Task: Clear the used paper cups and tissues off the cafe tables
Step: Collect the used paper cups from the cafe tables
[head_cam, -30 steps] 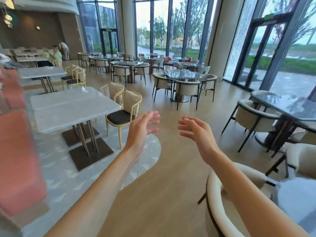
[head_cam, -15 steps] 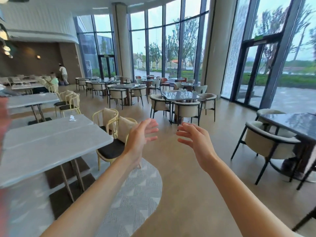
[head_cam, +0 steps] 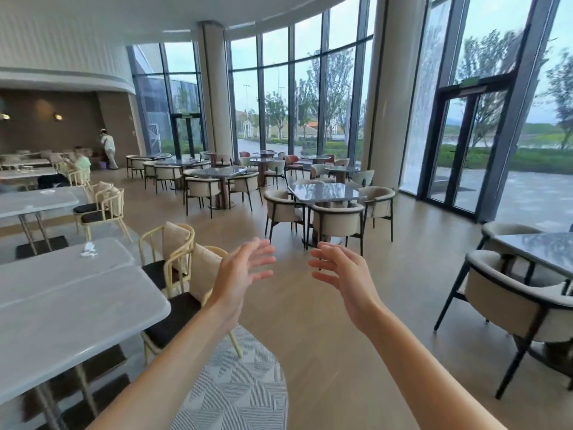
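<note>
Both our hands are raised over the floor, fingers spread wide, holding nothing: left hand (head_cam: 240,274), right hand (head_cam: 344,273). Crumpled tissue (head_cam: 88,250) sits at the far edge of the pale table (head_cam: 62,311), well left of the fingers; left hand nearer. No long axis discernible. No legible writing.
</note>
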A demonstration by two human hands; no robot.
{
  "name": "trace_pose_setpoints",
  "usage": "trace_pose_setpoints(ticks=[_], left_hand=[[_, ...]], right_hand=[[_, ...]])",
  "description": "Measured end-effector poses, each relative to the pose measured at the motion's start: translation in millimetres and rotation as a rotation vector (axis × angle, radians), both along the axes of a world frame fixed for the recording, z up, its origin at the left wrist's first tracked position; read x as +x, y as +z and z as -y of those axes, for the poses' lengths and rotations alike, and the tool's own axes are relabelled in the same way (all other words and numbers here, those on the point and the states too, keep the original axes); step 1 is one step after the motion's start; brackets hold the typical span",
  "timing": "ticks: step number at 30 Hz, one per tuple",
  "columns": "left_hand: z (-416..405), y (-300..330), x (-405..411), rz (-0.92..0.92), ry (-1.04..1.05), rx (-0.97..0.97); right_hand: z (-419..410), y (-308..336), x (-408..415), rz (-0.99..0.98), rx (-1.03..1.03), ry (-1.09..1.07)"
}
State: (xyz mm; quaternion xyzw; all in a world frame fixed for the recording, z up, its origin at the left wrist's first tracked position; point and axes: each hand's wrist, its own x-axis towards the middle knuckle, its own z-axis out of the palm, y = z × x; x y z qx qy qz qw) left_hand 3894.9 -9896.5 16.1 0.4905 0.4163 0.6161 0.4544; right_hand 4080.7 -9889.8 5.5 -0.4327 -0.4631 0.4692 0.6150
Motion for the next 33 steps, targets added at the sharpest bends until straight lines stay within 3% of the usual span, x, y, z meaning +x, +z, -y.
trace_pose_setpoints(ticks=[11,19,27,33], left_hand=[[-293,-14,25,0.055,-0.040,-0.014],[-459,-21,58,0.028,-0.058,-0.060],[-642,-29,98,0.042,0.018,-0.067],[-789,2,120,0.098,0.137,-0.039]], right_hand=[[-274,-2,21,0.054,-0.019,-0.061],[-440,-10,52,0.028,-0.037,-0.097],[-643,-32,85,-0.010,-0.054,0.002],[-811,0,99,0.000,-0.046,0.137]])
